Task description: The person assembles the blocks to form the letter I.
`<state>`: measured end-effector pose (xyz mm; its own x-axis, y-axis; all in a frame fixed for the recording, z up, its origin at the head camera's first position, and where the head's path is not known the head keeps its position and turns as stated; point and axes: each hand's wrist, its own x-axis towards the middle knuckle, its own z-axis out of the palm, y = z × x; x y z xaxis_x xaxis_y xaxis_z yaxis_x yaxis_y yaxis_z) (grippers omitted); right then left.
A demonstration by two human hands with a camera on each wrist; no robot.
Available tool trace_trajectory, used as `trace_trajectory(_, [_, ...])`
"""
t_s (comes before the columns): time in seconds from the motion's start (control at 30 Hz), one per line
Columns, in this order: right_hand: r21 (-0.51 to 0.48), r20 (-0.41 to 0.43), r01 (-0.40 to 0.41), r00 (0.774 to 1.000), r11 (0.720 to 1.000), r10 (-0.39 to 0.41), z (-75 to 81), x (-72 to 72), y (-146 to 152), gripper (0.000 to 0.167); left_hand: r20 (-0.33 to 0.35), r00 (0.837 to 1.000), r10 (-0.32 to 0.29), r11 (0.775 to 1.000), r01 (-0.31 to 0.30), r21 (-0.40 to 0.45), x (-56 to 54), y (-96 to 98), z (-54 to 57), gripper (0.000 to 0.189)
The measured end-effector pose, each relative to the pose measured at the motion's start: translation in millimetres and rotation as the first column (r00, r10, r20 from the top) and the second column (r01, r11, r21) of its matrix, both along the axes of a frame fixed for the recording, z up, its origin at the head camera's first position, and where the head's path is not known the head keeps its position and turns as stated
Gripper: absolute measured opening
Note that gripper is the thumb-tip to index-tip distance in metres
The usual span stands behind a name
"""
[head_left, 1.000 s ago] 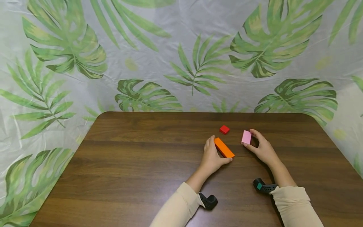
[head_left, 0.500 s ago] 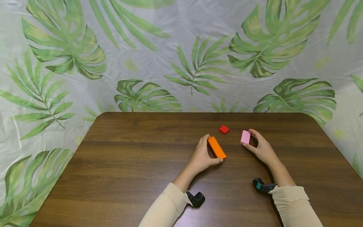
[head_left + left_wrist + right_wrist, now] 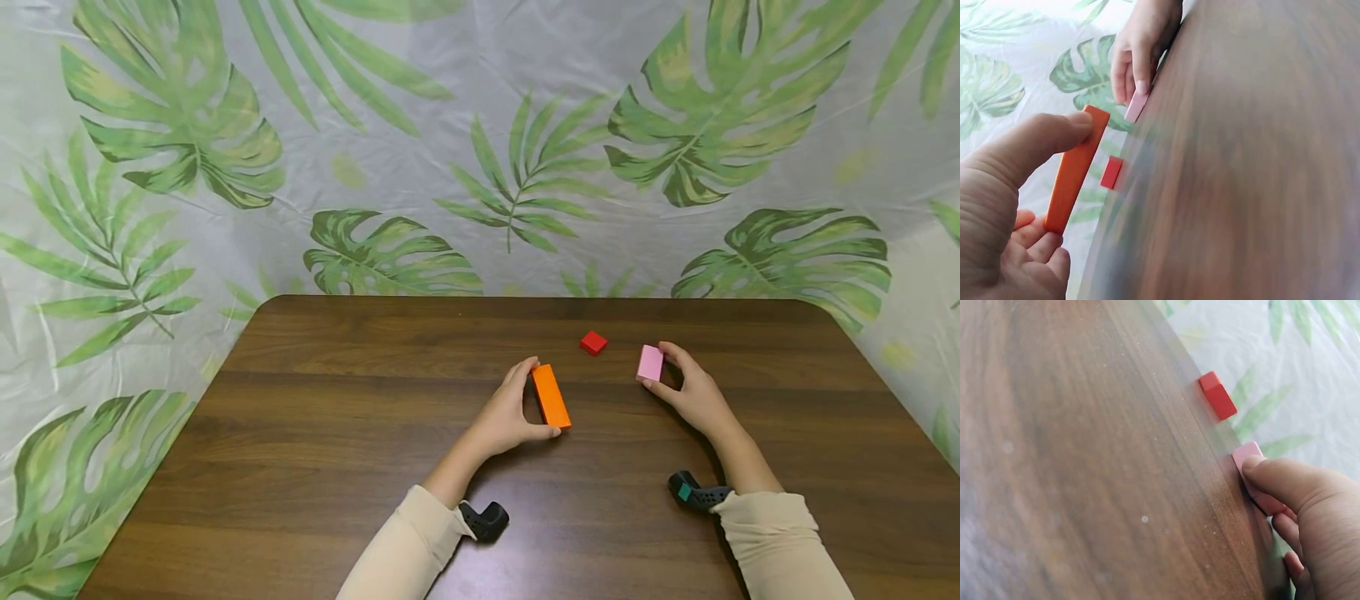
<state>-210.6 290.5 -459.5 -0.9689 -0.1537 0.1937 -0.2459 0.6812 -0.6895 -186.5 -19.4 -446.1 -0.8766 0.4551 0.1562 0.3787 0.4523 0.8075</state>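
My left hand point(image 3: 504, 417) pinches a long orange block point(image 3: 551, 397) by its two ends, thumb at the near end and fingers at the far one. In the left wrist view the orange block point(image 3: 1075, 175) appears above the tabletop. To the right, my right hand point(image 3: 697, 394) holds a shorter pink block point(image 3: 650, 363) between thumb and fingers, close to the table. A small red block point(image 3: 593, 342) lies on the table between and beyond the two hands, touched by neither. The right wrist view shows the red block point(image 3: 1217, 395) just past the pink block point(image 3: 1252, 475).
The dark wood table point(image 3: 337, 467) has rounded far corners. Behind its far edge hangs a pale cloth point(image 3: 375, 167) printed with green leaves. Black wrist straps point(image 3: 486, 522) with camera mounts stick out below both hands.
My left hand has carried the orange block leftward, away from the red and pink blocks, and turned it more upright in the head view. The right hand stays where it was.
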Motion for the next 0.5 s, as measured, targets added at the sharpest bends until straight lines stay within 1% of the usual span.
trace_trajectory(0.3, [-0.001,0.006,0.0,1.0,1.0,0.0,0.1,0.3,0.4,0.072,0.014,0.998,-0.061,0.997,0.062,-0.046,-0.8,-18.9,0.7,0.101])
trace_trajectory(0.5, [0.003,0.0,-0.001,1.0,1.0,0.001,0.3,0.6,-0.2,0.07,0.028,0.996,-0.084,0.994,0.086,-0.07,-2.8,-28.4,0.0,0.099])
